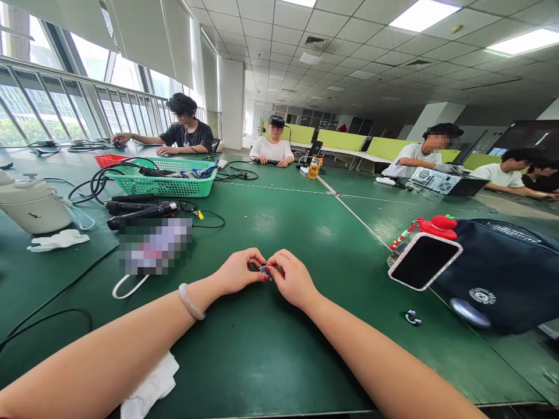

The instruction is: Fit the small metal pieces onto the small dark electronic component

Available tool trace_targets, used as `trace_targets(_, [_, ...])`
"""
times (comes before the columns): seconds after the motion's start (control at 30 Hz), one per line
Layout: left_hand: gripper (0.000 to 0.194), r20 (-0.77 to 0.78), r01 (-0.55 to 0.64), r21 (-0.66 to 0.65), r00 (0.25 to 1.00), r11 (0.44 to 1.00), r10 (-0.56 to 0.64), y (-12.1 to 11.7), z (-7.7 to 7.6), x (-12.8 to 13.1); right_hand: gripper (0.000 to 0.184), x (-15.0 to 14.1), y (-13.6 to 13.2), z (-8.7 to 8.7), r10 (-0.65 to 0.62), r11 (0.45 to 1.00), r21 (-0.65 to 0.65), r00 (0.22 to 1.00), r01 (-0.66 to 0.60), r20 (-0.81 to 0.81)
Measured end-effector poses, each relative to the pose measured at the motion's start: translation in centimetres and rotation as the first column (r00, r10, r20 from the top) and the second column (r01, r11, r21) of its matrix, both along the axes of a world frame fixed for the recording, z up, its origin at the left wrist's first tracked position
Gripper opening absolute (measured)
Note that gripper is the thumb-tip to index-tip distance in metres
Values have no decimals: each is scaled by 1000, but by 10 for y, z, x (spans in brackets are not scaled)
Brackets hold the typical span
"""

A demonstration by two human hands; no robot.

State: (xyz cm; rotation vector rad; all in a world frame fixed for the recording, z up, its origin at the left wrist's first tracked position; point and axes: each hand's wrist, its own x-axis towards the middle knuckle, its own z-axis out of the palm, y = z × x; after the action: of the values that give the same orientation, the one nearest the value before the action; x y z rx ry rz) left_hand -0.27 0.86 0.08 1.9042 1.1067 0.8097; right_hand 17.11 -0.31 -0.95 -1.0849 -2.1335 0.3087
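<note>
My left hand (239, 270) and my right hand (292, 277) meet over the middle of the green table (244, 355). Between their fingertips is a small dark-and-silver piece (263, 269), mostly covered by the fingers and too small to name exactly. The left thumb and fingers pinch it from the left side. From the right, the right thumb and index finger close on it too. A pale bangle (191, 302) circles my left wrist. On the table off to the right lies a small shiny dark object (413, 317), apart from both hands.
Left are a green basket (163, 185) with cables, black handheld tools (142, 212), a beige container (32, 201) and tissue (152, 384). Right, a phone (424, 262) leans on a red-lidded bottle (438, 226) beside a dark bag (502, 267). Several people sit around the table.
</note>
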Motion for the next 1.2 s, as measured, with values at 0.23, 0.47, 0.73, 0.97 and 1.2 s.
trace_targets(0.23, [21,-133,-82,119,986,989,98,1,0,-2,17,4,-1,1,-23,999,48,996,19,83])
trace_targets(0.47, [16,-245,-241,198,926,950,286,9,-7,-8,12,-4,-4,-6,-3,1000,-3,950,4,312])
trace_targets(0.73, [19,-243,-238,182,929,954,279,12,-11,-9,14,-5,2,-9,-69,998,12,935,69,348])
trace_targets(0.97, [26,-138,-219,92,963,971,230,7,-5,-4,18,1,5,-5,-198,965,228,935,132,294])
trace_targets(1.2, [30,34,-169,-45,985,985,171,7,-6,-2,21,6,6,-6,-207,879,476,912,15,353])
